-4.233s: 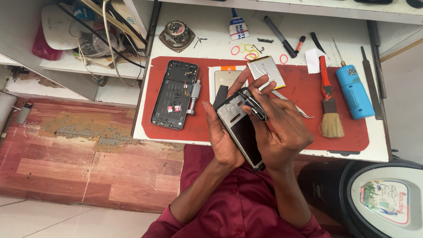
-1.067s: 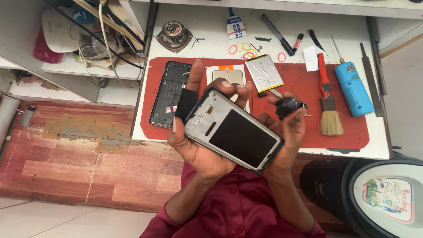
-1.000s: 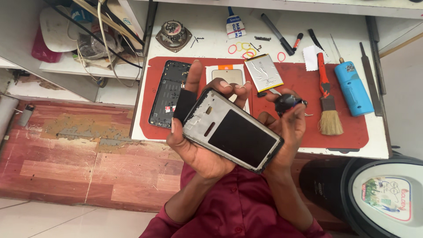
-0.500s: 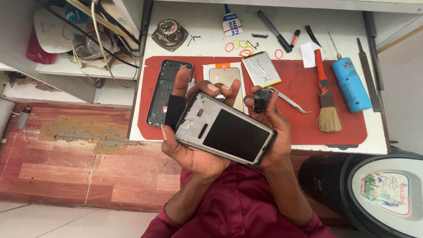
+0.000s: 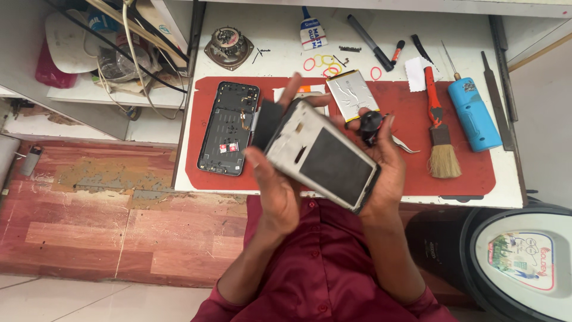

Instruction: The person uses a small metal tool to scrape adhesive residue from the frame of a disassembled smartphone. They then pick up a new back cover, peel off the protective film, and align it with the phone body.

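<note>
Shelves at the upper left of the frame hold a tangle of cables and a pink object, unchanged since the earlier views. Moving right onto the white tabletop, a red mat carries an opened phone back housing, lying flat with its inner parts facing up, just where it lay before.

At the centre, the left hand is clamped on the phone frame, thumb along its near edge and fingers spread behind it. Half a second ago the frame sat lower and more level in the picture; now it is raised a little and tilted so that its top end points toward upper left, the dark panel facing the camera. A black piece stands against the frame's upper left corner (whether it is attached there I cannot tell).

Right of the frame, the right hand supports the frame's lower right edge while its fingers are closed on a small black round part, held just above the mat; a second ago that hand stood apart from the frame, further right. So the two hands have come together, and the work appears to be at the inspecting or fitting stage.

Further right lie a silver battery, tweezers, a red-handled brush and a blue cylindrical tool, all untouched.
</note>
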